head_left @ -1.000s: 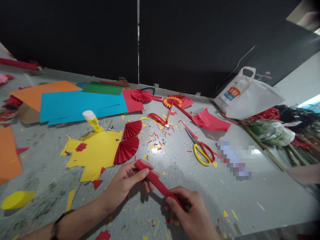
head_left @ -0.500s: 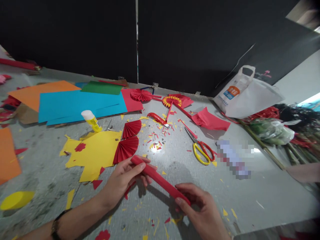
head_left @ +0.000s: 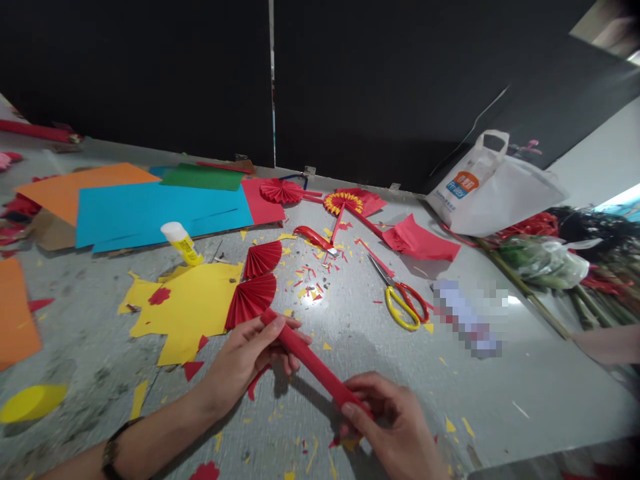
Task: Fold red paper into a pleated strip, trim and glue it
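Between my hands a folded red paper strip is held slantwise above the grey tabletop. My left hand pinches its upper end, thumb on top. At the lower end my right hand grips it between thumb and fingers. Just beyond my left hand, two pleated red paper fans lie at the edge of a yellow paper cutout that bears a small red flower. A glue stick with a white cap is by the cutout's far edge.
Yellow-and-red-handled scissors and a red utility knife lie among paper scraps. Blue card and other coloured sheets are at the back left. A white bag stands at the back right, near wrapped stems. A black panel rises behind.
My right hand has shifted slightly left with its end of the red paper strip. My left hand keeps its hold, and the items on the table stay put.
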{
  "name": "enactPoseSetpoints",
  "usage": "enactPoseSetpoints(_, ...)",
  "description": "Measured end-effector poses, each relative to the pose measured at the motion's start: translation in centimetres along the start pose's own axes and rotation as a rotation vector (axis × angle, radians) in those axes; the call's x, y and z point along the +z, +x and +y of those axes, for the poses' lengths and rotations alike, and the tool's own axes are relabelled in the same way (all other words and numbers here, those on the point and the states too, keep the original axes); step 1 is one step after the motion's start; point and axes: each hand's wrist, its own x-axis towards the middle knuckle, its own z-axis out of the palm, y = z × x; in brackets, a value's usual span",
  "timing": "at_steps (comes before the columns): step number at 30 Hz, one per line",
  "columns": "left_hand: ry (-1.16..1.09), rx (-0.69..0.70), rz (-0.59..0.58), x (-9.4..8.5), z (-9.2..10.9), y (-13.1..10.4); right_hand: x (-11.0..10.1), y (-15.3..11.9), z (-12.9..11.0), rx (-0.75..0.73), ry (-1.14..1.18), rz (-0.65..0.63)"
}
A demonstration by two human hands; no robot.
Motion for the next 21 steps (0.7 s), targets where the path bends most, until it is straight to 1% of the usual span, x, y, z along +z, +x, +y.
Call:
enactPoseSetpoints(5,0.066,-0.022,-0.109,0.5,0.0,-0.3,1.5,0.0,-0.4,0.052,0.115,0.02)
enactPoseSetpoints(9,0.107,-0.063,-0.19,0.7,-0.4,-0.5,2.0,0.2,-0.7,0.068,0.104,-0.049)
enactPoseSetpoints(11,0.121,-0.069,-0.197,0.6,-0.4,-0.4,1.8,0.3,-0.7,0.023,0.057,-0.077)
enactPoseSetpoints(15,0.146,-0.089,-0.213,0.3,-0.2,-0.3,0.8,0.5,-1.2,-0.097,-0.075,-0.091)
enactPoseSetpoints(18,0.165,-0.14,-0.281,0.3,0.1,-0.5,0.7,0.4,-1.9,-0.102,-0.145,-0.125)
enactPoseSetpoints(21,0.169,-0.198,-0.354,0.6,0.0,-1.0,1.0,0.7,-2.7,-0.148,-0.191,-0.068)
